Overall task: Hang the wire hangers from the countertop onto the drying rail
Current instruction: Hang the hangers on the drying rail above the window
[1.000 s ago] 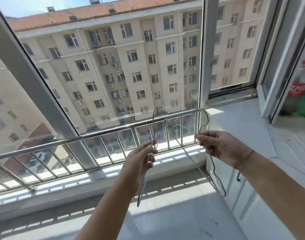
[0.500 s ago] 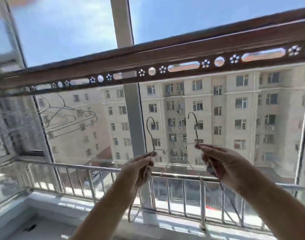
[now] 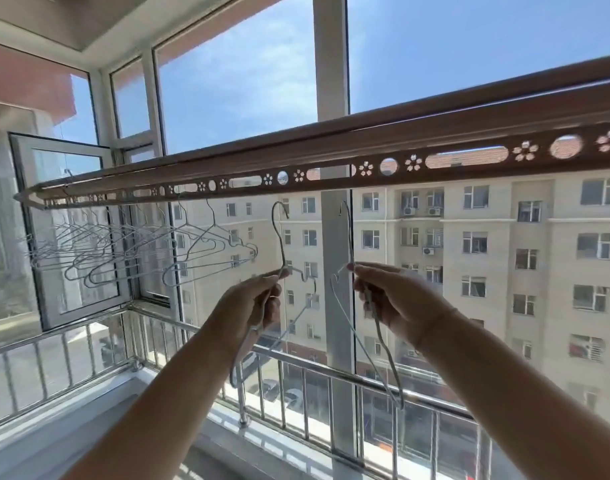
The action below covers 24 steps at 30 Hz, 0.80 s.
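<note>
Glazed balcony, apartment block beyond. A brown rail [image 3: 331, 161] with flower and slot cut-outs crosses overhead. Below it, the left grip [image 3: 258, 306] pinches the thin wire left hanger [image 3: 280, 237] and the right grip [image 3: 397, 299] clasps the right hanger [image 3: 349, 237]. Toward the rail's left end, hung hangers [image 3: 192, 251] overlap, uncountable. Both hooks are closer to the rail than half a second ago.
</note>
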{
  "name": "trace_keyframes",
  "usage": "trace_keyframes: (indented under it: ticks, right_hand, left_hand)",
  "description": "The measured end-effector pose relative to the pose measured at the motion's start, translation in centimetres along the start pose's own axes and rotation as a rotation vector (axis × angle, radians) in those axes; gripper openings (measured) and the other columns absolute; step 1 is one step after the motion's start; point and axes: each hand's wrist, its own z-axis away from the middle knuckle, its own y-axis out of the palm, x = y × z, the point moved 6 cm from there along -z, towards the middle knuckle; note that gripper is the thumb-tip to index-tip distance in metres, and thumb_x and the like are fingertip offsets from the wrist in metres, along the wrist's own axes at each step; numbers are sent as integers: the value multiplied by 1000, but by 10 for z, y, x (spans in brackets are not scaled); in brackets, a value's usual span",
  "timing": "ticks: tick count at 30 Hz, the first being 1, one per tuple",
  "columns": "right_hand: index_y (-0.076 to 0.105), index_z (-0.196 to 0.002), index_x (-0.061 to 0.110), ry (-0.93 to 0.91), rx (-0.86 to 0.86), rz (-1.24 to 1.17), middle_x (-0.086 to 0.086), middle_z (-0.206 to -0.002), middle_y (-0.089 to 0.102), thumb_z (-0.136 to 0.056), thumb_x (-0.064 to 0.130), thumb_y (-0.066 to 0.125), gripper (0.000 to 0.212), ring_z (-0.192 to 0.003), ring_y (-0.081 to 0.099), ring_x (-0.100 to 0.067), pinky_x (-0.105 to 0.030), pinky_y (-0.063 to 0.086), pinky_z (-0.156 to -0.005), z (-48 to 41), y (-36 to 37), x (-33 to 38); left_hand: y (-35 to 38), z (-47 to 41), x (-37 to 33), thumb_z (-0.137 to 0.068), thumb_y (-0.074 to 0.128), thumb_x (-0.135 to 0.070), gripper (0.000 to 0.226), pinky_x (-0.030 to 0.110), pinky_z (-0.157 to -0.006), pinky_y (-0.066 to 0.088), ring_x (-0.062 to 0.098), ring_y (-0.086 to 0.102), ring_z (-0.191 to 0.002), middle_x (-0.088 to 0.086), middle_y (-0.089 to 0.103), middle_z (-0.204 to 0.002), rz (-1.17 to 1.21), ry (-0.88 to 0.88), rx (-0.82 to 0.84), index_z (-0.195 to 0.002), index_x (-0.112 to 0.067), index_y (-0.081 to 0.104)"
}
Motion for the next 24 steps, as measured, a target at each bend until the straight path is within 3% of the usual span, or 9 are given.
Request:
trace_keyframes:
  ticks: [7, 12, 20, 24]
  right_hand:
    - [66, -97, 2, -92, -19, 66, -4, -65, 59, -87, 9, 58, 15, -54, 44, -9, -19, 36, -51, -52, 58, 10]
    - [66, -91, 6, -134, -73, 86, -4, -65, 58, -88, 9, 57, 10, -53, 43, -9, -16, 37, -46, -91, 88, 8]
    - [68, -92, 10, -158, -217, 122, 2, -58, 63, -86, 11, 60, 10, -55, 47, -8, -15, 37, -45, -137, 110, 6]
    - [67, -97, 4, -147, -264, 134, -1, -63, 61, -87, 11, 60, 14, -53, 47, -7, -15, 38, -44, -152, 111, 4]
  left_hand:
    - [-33, -39, -43, -95, 43, -12, 25, 16, -41, 34, 5, 40, -42, -5, 45, -50, 23, 74, 0, -107, -6, 65]
    - [-63, -87, -59, -96, 41, -12, 25, 15, -37, 32, 5, 38, -37, -5, 45, -44, 55, 91, 28, -103, -7, 64]
    - [-96, -151, -67, -96, 44, -14, 24, 16, -40, 33, 6, 39, -39, -5, 47, -46, 75, 88, 98, -101, -9, 66]
    - [-103, -171, -61, -95, 45, -13, 23, 17, -41, 30, 6, 39, -39, -5, 47, -46, 88, 78, 119, -101, -8, 67]
